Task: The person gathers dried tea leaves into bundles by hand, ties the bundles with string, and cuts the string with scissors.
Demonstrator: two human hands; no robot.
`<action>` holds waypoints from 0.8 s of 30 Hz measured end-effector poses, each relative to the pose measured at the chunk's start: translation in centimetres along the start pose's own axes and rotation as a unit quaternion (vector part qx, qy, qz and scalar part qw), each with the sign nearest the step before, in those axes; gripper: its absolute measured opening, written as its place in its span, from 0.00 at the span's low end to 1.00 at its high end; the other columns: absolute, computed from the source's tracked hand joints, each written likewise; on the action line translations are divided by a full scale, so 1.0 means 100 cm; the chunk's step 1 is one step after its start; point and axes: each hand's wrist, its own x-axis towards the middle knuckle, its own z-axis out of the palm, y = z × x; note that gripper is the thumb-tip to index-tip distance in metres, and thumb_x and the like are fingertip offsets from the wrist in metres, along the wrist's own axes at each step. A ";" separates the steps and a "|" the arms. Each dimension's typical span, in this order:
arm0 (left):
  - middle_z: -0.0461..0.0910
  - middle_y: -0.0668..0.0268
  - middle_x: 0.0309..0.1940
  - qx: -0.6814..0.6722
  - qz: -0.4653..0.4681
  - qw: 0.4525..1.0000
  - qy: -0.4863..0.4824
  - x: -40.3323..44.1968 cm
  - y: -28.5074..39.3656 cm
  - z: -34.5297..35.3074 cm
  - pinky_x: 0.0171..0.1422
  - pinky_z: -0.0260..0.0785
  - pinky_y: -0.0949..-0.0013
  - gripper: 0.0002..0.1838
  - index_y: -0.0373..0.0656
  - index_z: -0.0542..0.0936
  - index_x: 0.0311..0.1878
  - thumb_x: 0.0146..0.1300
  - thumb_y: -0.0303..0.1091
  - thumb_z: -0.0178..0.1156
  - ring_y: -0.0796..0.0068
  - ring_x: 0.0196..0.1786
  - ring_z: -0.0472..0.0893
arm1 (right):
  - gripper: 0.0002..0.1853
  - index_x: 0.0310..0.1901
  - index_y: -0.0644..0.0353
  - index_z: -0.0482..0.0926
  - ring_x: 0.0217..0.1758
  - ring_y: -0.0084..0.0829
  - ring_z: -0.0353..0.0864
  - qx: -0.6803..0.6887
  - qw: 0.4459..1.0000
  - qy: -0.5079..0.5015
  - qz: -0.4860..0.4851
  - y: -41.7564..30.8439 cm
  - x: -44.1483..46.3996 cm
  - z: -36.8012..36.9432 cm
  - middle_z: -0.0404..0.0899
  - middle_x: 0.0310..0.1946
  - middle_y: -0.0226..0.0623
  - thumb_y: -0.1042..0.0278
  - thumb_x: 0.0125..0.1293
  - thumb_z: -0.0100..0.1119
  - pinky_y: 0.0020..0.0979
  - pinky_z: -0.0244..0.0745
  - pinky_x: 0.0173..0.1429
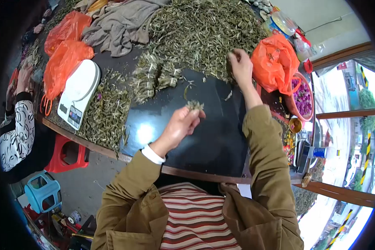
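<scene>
My left hand (180,125) is closed around a small bunch of dried leaves (194,106), whose tips stick out above the fingers over the black board (196,146). My right hand (241,66) reaches to the near right edge of a large heap of dried leaves (204,33). Its thumb and forefinger look apart, and I see nothing between them; the other fingers are partly hidden. Tied bundles of dried leaves (146,79) lie just beyond the board, left of centre.
A white scale (81,89) stands on the left beside loose leaves (106,112) and orange bags (64,58). Another orange bag (275,62) and a pink basket of purple flowers (302,100) are on the right. Another person's patterned sleeve (18,129) shows at far left, near a red stool (66,154).
</scene>
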 end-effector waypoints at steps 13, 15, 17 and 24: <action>0.76 0.65 0.35 0.038 0.081 0.996 -0.011 0.004 -0.003 -0.001 0.38 0.63 0.77 0.11 0.38 0.76 0.44 0.74 0.34 0.46 0.80 0.32 0.70 | 0.10 0.39 0.62 0.81 0.34 0.37 0.81 0.055 0.995 -0.003 0.089 0.015 0.084 0.000 0.83 0.33 0.37 0.63 0.64 0.58 0.30 0.75 0.41; 0.75 0.67 0.35 -0.008 0.080 0.997 0.017 0.005 -0.007 -0.006 0.38 0.63 0.78 0.11 0.38 0.75 0.44 0.73 0.34 0.47 0.81 0.31 0.69 | 0.10 0.43 0.60 0.78 0.36 0.37 0.82 0.277 0.952 -0.029 0.127 -0.001 0.069 -0.026 0.82 0.37 0.37 0.64 0.66 0.56 0.29 0.76 0.41; 0.74 0.69 0.33 -0.046 0.084 0.995 0.035 0.006 -0.007 -0.006 0.38 0.61 0.79 0.10 0.38 0.75 0.44 0.73 0.34 0.48 0.83 0.30 0.67 | 0.09 0.47 0.58 0.76 0.38 0.37 0.83 0.481 0.860 -0.053 0.160 -0.015 0.051 -0.043 0.81 0.40 0.37 0.65 0.68 0.55 0.29 0.77 0.41; 0.66 0.73 0.26 -0.098 0.080 0.990 0.062 0.003 0.002 -0.006 0.32 0.58 0.81 0.11 0.40 0.75 0.42 0.72 0.37 0.50 0.86 0.28 0.63 | 0.11 0.52 0.57 0.73 0.42 0.37 0.82 0.628 0.684 -0.219 0.300 -0.045 -0.049 -0.052 0.80 0.44 0.37 0.70 0.70 0.52 0.33 0.80 0.42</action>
